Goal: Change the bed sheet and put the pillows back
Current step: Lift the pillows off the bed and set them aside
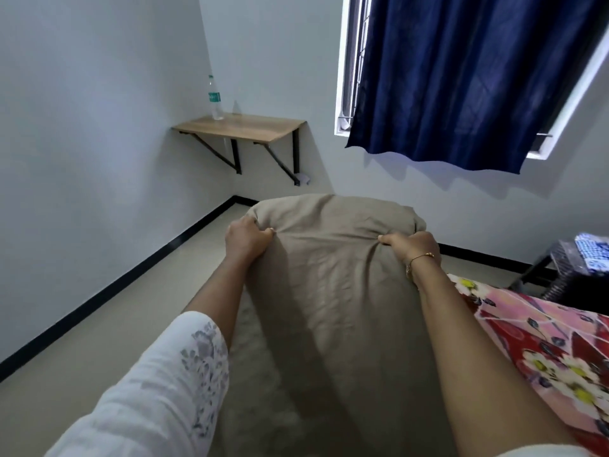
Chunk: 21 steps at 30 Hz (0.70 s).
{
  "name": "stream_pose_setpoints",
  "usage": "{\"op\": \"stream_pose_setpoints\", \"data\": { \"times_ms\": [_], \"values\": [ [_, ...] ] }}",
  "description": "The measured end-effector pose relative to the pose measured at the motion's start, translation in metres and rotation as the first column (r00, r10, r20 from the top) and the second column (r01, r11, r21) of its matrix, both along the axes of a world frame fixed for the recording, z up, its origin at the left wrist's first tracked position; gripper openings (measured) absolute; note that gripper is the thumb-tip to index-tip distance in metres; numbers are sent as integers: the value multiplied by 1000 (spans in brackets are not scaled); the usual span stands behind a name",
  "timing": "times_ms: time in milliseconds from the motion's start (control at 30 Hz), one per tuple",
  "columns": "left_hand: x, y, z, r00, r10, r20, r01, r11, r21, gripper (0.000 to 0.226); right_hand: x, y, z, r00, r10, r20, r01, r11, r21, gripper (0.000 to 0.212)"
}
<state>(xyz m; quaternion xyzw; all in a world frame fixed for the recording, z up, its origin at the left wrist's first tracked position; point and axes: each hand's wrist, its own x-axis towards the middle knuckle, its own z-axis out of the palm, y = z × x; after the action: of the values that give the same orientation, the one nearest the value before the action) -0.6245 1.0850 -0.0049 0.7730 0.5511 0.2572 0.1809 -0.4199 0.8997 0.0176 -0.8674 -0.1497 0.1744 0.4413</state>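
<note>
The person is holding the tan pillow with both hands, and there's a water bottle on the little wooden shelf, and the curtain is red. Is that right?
Almost. The curtain is dark blue, not red, as the head view shows. The rest holds: the left hand and right hand both grip the tan pillow, and a water bottle stands on the little wooden shelf.

pillow (pixel 336 282) plain beige-tan; sheet (pixel 540 351) on the bed pink and red with white-and-yellow daisies and small dark buds; sleeve (pixel 158 384) white with grey leaf print; curtain (pixel 461 77) deep navy; shelf (pixel 244 128) light wood on black brackets; walls (pixel 82 127) pale grey-white, skirting (pixel 108 288) black; bottle (pixel 215 98) clear, green label; bangle (pixel 421 257) gold
</note>
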Motion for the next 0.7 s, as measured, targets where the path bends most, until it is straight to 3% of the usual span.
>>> {"op": "stream_pose_setpoints", "data": {
  "times_ms": [400,700],
  "values": [
    [-26,180,0,943,-332,-28,332,943,-26,35,-80,127,4,951,-310,18,310,950,-35,63],
    [7,241,-24,947,-293,133,302,951,-57,36,-70,189,-2,927,-374,19,374,926,-41,59]
  ]
}}
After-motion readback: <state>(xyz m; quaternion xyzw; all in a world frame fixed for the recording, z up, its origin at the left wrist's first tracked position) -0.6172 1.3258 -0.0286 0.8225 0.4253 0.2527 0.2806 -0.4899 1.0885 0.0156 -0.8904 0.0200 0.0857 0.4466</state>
